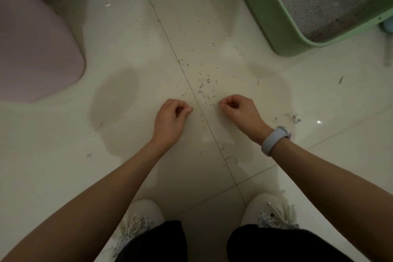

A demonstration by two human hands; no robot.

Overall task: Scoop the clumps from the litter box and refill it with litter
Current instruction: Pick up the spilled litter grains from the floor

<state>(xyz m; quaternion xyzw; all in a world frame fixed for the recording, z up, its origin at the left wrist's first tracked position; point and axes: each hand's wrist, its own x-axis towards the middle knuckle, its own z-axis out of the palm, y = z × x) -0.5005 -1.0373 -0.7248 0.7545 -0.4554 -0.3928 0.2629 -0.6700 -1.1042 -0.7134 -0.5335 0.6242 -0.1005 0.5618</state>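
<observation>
Hovering over the tiled floor [127, 49], left hand [170, 117] and right hand [240, 110] curl into empty fists near the green litter box [282, 34].

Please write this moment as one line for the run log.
left hand curled, empty | right hand curled, empty | litter box upper right | grains on floor

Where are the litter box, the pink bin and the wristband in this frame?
litter box [276, 17]: head view, on its green left wall.
pink bin [32, 49]: head view, on its side.
wristband [274, 139]: head view, on the strap round the right wrist.
</observation>
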